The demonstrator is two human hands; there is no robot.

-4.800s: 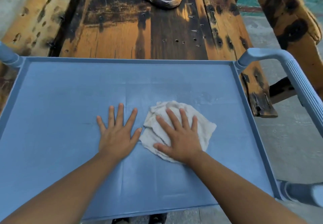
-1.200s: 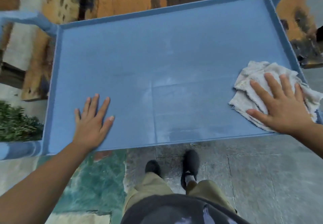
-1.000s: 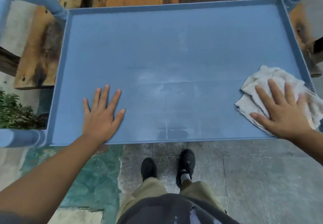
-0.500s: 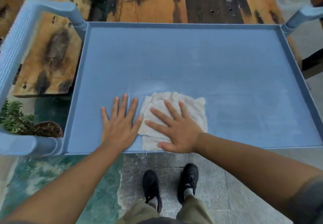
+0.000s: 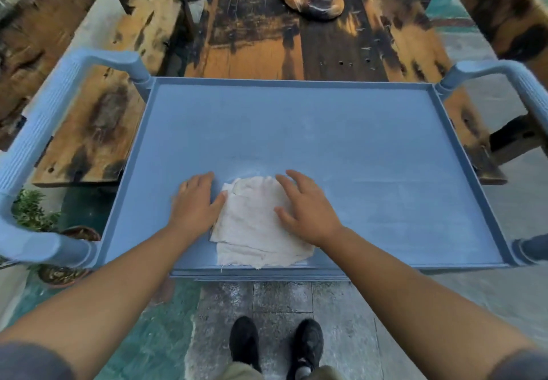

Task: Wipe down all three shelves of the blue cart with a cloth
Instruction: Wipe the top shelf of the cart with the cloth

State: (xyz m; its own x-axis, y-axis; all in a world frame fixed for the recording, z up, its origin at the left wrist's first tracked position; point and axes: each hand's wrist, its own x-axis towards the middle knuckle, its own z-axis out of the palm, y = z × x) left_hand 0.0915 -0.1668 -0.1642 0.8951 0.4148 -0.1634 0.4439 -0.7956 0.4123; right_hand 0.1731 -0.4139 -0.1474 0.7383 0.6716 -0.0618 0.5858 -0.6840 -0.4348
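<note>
The blue cart's top shelf [image 5: 355, 148] fills the middle of the head view; its surface shows pale wipe streaks. A crumpled white cloth [image 5: 255, 231] lies on the shelf near the front rim, slightly left of centre. My left hand [image 5: 195, 201] is at the cloth's left edge, fingers curled, thumb on the fabric. My right hand [image 5: 305, 204] lies on the cloth's right side with bent fingers. Both hands close on the cloth from its two sides. The lower shelves are hidden except a thin front edge [image 5: 258, 276].
Ribbed blue handles rise at the cart's left [image 5: 44, 130] and right [image 5: 527, 89] ends. Worn wooden planks [image 5: 267, 38] stand just beyond the far rim. Potted plants [image 5: 32, 210] sit on the floor at left. My black shoes [image 5: 246, 341] stand on stone tiles below the front rim.
My right hand swept the cloth from the shelf's right end to the near centre. My left hand, flat before, has curled onto the cloth's left edge; both hands' fingers have bent.
</note>
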